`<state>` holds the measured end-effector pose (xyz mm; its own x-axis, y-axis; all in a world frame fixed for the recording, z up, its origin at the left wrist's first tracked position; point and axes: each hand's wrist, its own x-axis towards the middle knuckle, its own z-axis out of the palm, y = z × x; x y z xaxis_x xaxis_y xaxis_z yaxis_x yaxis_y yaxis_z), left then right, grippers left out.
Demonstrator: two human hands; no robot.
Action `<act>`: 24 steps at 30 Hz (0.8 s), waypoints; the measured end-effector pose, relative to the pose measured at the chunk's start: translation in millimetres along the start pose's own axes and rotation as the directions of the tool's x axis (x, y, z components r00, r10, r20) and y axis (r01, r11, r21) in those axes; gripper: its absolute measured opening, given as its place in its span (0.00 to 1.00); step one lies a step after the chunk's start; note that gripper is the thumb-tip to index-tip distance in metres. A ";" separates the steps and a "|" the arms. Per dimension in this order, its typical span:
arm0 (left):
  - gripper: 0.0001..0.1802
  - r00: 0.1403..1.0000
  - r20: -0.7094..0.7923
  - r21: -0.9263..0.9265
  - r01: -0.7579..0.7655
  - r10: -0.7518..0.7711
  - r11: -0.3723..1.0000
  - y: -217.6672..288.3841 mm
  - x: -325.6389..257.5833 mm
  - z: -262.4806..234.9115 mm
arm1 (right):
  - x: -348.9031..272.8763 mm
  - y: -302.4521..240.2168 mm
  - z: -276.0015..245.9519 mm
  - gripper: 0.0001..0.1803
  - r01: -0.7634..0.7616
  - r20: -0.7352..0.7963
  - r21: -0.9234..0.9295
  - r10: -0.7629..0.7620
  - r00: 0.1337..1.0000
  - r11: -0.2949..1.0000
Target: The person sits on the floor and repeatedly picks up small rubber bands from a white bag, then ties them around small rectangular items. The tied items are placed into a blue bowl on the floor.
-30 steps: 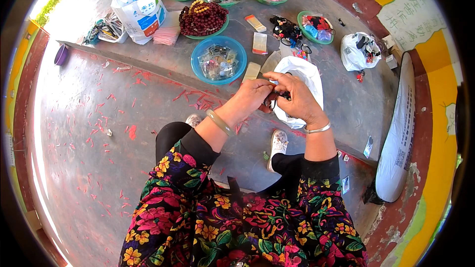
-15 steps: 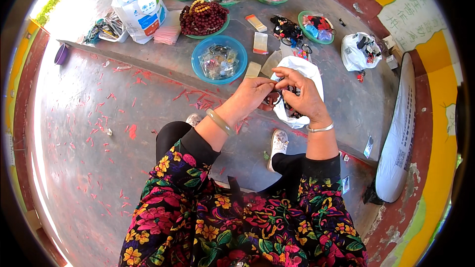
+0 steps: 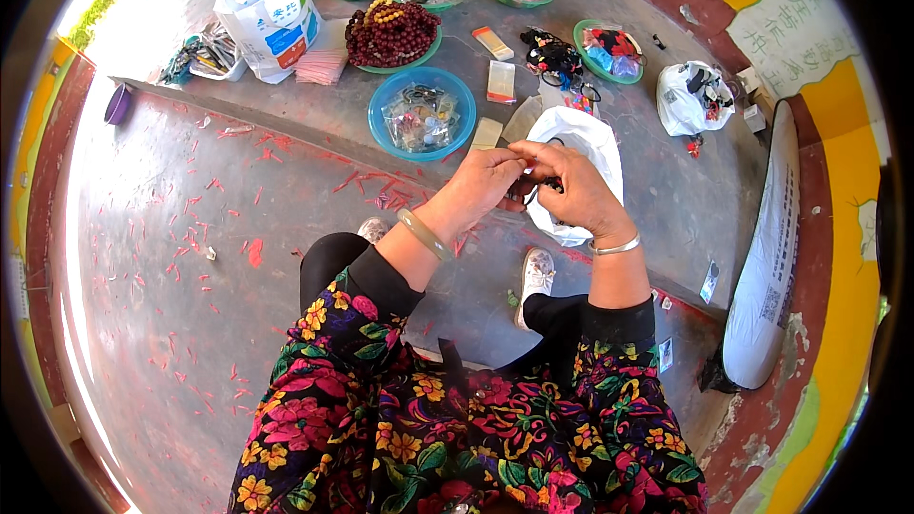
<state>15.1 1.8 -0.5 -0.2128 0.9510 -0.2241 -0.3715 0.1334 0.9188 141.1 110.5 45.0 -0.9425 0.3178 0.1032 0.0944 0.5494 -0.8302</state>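
My left hand (image 3: 484,180) and my right hand (image 3: 578,187) meet fingertip to fingertip in front of me, both closed in a pinch. Between them shows part of a thin black loop (image 3: 532,194), like an elastic hair tie; my fingers cover most of it. Just behind and under my right hand lies an open white plastic bag (image 3: 602,138), with dark bands partly visible inside. A pale greenish bangle (image 3: 425,234) circles my left wrist, and a silver one (image 3: 617,247) my right.
Beyond my hands, a raised ledge holds a blue basin (image 3: 378,122) of small clear packets, dark red beads (image 3: 395,35), a tray of hair accessories (image 3: 611,50) and a printed white bag (image 3: 269,24). Another stuffed white bag (image 3: 678,107) stands right. Red scraps (image 3: 254,252) litter the floor at left.
My right hand's raised fingers have come down and leftward onto my left fingertips. The black loop is now more covered. My left hand has barely moved.
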 end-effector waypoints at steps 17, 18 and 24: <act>0.14 0.992 -0.123 -0.172 0.016 -0.037 0.985 4.4 0.3 1.4 | -3.3 -3.1 -14.6 0.23 0.025 -0.270 0.060 -0.008 0.963 0.998; 0.14 0.990 -0.135 -0.184 0.008 -0.034 0.983 4.8 -0.2 1.0 | -3.7 -0.9 -16.4 0.21 0.040 -0.254 -0.003 -0.039 0.966 0.999; 0.14 0.990 -0.134 -0.233 0.001 -0.034 0.972 4.6 0.7 0.3 | -1.4 8.2 -9.6 0.11 0.088 -0.207 -0.154 -0.119 0.971 0.984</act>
<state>13.5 3.1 3.7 -0.3198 0.8999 -0.2966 -0.5722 0.0661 0.8174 146.3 122.0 43.3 -0.8602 0.4033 0.3122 0.0597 0.6876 -0.7236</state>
